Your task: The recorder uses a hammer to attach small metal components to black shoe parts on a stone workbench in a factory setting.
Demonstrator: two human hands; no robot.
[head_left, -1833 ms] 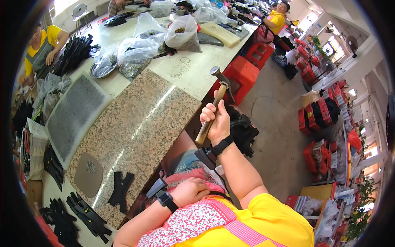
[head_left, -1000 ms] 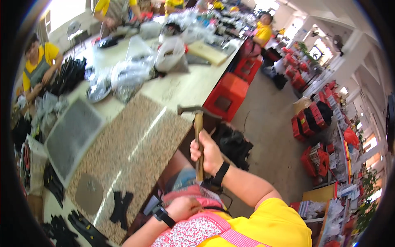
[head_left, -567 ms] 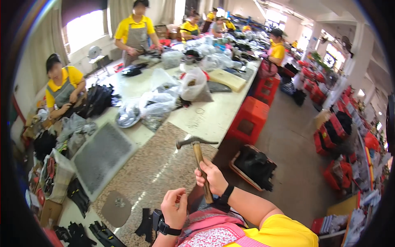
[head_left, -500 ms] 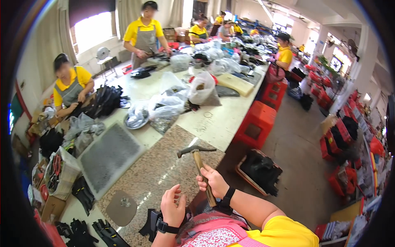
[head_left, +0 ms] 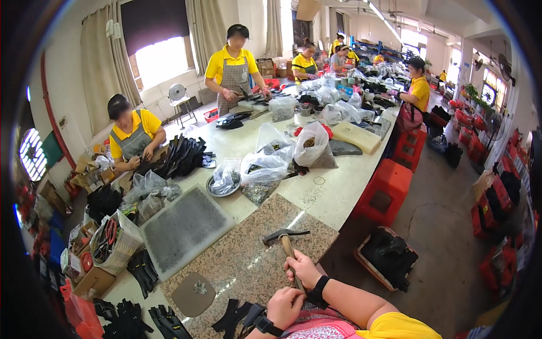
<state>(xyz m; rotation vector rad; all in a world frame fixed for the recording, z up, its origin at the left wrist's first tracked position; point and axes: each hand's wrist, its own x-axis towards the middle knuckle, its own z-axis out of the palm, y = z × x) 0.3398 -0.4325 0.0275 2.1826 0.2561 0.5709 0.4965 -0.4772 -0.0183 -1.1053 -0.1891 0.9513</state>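
Note:
In my right hand (head_left: 303, 270) is a hammer (head_left: 287, 245) with a wooden handle, its dark metal head raised over the speckled stone slab (head_left: 243, 263). My left hand (head_left: 284, 308) is curled close to the lower end of the handle, below my right hand. Whatever its fingers may hold is hidden. Black fabric-like pieces (head_left: 230, 316) lie by my left wrist at the slab's near edge. On the slab's left part rests a brown rounded pad (head_left: 189, 299) bearing small shiny metal pieces (head_left: 200, 287).
A grey-topped board (head_left: 186, 226) lies left of the slab. Plastic bags (head_left: 264, 168) and a metal bowl (head_left: 223, 181) stand beyond it. Red stools (head_left: 385, 192) and a crate of black pieces (head_left: 387, 257) are at right. Co-workers (head_left: 135, 135) sit and stand around the table.
My left hand, earlier spread apart from the hammer, has moved right to the handle's lower end and curled. The hammer stays in my right hand. The view has shifted.

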